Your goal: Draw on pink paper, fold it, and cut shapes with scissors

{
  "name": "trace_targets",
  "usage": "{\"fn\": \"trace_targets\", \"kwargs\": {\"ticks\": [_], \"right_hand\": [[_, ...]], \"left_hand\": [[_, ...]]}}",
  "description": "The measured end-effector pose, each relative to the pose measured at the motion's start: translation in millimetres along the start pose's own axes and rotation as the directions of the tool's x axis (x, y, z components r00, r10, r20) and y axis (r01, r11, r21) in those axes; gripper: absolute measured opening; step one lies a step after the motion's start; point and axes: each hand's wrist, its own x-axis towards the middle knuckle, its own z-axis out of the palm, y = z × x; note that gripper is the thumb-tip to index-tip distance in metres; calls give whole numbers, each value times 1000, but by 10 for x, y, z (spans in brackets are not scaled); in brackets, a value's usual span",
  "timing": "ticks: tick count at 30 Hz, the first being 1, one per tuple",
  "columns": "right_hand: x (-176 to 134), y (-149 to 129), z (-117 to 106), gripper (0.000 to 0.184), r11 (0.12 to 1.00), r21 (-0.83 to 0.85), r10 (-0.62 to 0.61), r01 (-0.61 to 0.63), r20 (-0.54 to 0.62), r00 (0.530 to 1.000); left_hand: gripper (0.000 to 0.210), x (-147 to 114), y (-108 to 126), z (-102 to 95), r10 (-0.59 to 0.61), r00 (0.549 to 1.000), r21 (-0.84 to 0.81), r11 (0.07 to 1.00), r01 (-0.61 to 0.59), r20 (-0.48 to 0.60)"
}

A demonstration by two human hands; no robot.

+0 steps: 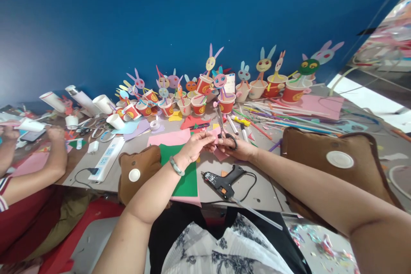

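Note:
My left hand [196, 147] pinches a small piece of pink paper [217, 132] above the table, its fingers closed on it. Close against it, my right hand [240, 149] is wrapped round the black handles of a pair of scissors [231, 141]. The blades point away from me, beside the pink piece; whether they touch it I cannot tell. Below my left forearm lies a green paper sheet [186, 175] over pink paper [171, 137]. A black hot glue gun [224, 183] with a clear glue stick in its back rests on the table just below my hands.
Paper cups with paper rabbits [226, 103] line the blue wall. Coloured sticks [289, 115] lie at the right. Brown cushions [324, 167] flank my arms. A power strip [107, 160] lies at the left, near a co-worker's arms [54, 158] and white paper cup [32, 125].

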Motion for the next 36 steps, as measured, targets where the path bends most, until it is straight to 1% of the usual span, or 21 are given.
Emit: {"fn": "trace_targets", "kwargs": {"ticks": [8, 14, 19, 26, 31, 36], "right_hand": [[1, -31, 10, 40, 998, -56, 2, -5, -61, 998], [-24, 13, 13, 39, 999, -43, -24, 21, -87, 996], [-42, 23, 41, 37, 998, -62, -38, 33, -91, 995], [2, 76, -44, 42, 999, -33, -32, 27, -194, 981], [30, 126, -97, 43, 999, -49, -23, 15, -164, 986], [57, 181, -161, 38, 987, -136, -106, 88, -129, 986]], "left_hand": [[39, 4, -13, -3, 18, 1000, 44, 999, -18, 13], [31, 3, -16, 10, 81, 996, 121, 990, -76, -37], [26, 6, -11, 13, 80, 995, 156, 985, -69, -64], [26, -31, 20, 3, 69, 996, 222, 972, -78, 48], [30, -52, 41, 15, 78, 993, 224, 970, -96, 88], [32, -49, 36, 6, 111, 987, 228, 964, -136, 118]]}}
